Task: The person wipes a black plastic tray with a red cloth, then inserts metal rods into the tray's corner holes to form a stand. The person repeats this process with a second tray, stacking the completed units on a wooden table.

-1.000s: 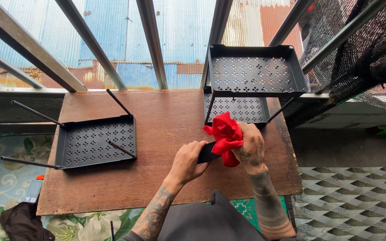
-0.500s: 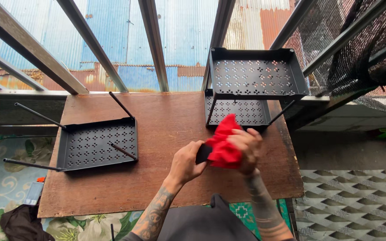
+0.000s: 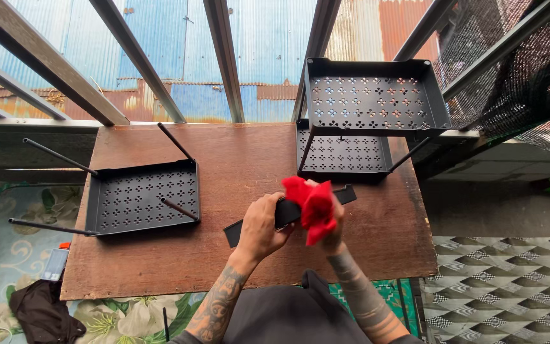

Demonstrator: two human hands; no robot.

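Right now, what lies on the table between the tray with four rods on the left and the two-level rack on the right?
In the head view, only bare brown wood of the table lies between the tray and the rack.

We can't see most of the right hand [image 3: 333, 220]: the red cloth [image 3: 313, 207] covers its fingers, so its grip is unclear. The cloth also hides the middle of the flat black bar [image 3: 345, 195], and the left hand [image 3: 261, 224] covers another stretch of it. Both forearms are cut off by the bottom edge. The lower shelf [image 3: 342, 155] of the stacked rack sits partly hidden under the upper shelf [image 3: 377, 95]. Left of the wooden board [image 3: 237, 165], a dark bundle [image 3: 42, 312] is cut by the bottom edge; a small flat object [image 3: 53, 264] beside it is too small to identify.
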